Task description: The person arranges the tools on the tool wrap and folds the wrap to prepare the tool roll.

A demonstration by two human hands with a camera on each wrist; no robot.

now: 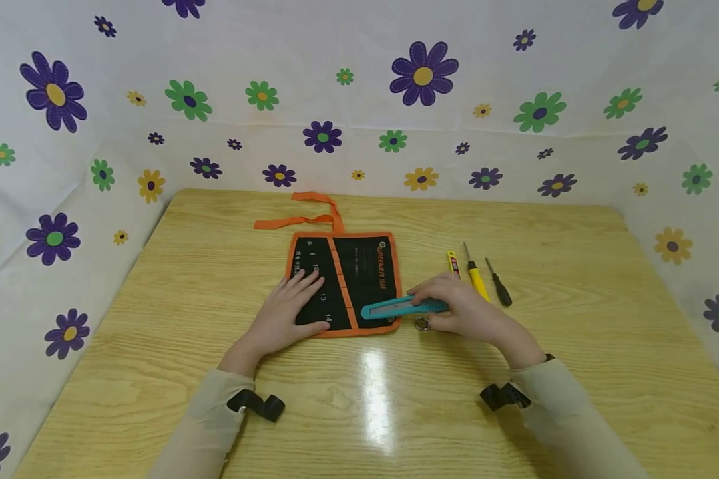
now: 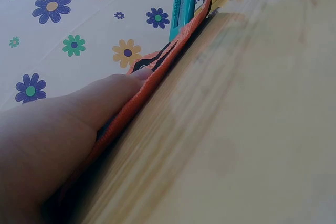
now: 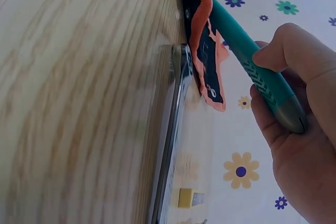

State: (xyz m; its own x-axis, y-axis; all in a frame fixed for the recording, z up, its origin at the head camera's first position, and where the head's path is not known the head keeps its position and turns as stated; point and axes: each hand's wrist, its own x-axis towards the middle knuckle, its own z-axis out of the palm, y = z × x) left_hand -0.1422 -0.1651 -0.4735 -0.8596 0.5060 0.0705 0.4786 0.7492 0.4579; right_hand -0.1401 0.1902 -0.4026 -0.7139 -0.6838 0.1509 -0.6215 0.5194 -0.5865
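A black tool pouch [image 1: 368,266] with orange edging and printed numbers lies on the table. My left hand [image 1: 284,316] rests on its left part with fingers spread, and the thumb [image 2: 118,90] lies along its near edge in the left wrist view. In my right hand [image 1: 464,311] is a teal utility knife [image 1: 389,307], gripped between thumb and fingers. The knife's front end is over the pouch's lower right part; whether it goes into a pocket I cannot tell. Beneath the right hand lies a shiny metal wrench [image 3: 170,129], mostly hidden in the head view.
Right of the pouch lie a yellow labelled item [image 1: 453,263], partly hidden, a yellow-handled screwdriver [image 1: 477,279] and a black-handled screwdriver [image 1: 501,291]. Orange ties [image 1: 335,216] trail from the pouch's far edge. A flowered cloth [image 1: 359,100] stands behind the wooden table [image 1: 174,293].
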